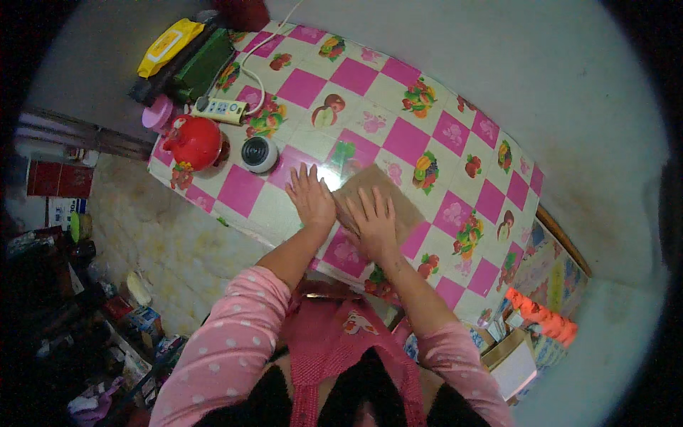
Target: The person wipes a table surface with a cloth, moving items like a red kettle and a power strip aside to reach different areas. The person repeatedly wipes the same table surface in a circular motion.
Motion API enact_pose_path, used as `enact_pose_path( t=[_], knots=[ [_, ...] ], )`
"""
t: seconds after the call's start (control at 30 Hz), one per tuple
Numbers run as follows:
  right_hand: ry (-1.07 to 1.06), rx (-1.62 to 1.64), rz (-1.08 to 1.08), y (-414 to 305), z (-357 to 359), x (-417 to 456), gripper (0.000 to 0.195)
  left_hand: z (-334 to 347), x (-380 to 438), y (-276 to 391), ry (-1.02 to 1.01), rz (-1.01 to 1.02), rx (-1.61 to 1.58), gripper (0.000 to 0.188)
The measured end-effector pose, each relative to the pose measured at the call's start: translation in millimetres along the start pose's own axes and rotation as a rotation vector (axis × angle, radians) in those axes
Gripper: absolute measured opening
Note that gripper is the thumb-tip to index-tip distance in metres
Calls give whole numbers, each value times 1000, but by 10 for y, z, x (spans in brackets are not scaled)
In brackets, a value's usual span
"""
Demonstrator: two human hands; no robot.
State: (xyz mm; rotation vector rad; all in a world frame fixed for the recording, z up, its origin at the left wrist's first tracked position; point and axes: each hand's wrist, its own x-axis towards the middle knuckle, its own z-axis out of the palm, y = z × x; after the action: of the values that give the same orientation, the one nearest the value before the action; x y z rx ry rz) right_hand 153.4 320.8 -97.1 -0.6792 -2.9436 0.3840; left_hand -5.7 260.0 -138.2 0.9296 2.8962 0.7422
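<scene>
A flat brown folded piece (380,189), cloth or paper, lies on the table's checkered cover (301,88). My right hand (375,224) rests palm down on its near left part, fingers spread. Just left of the piece, my left hand (311,198) is flat on the cover with its fingers apart, its thumb side close to the piece's left edge. Whether the left hand touches that edge I cannot tell. Neither hand grips anything. Beyond my left fingertips stands a small white round device (259,155) with a dark top.
A red rounded container (195,143), a pink lid-like item (157,113) and a power strip (221,110) with a white cord are at the left. Behind them sit a green box (204,66) and a yellow wipes pack (171,47). A wall borders the far side.
</scene>
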Motion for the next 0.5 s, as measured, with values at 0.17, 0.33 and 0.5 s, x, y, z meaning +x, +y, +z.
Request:
enact_pose_path(
  t=[0.17,0.33,0.5],
  knots=[
    [-169,23,135,-363,-59,-798,71,-44,4,-80,-53,24,-166,43],
    [-89,6,166,-509,-52,-835,70,-331,-18,-395,-267,328,-215,43],
    [-94,-37,252,-627,32,-403,71,-663,270,-973,-390,642,-215,41]
  ],
)
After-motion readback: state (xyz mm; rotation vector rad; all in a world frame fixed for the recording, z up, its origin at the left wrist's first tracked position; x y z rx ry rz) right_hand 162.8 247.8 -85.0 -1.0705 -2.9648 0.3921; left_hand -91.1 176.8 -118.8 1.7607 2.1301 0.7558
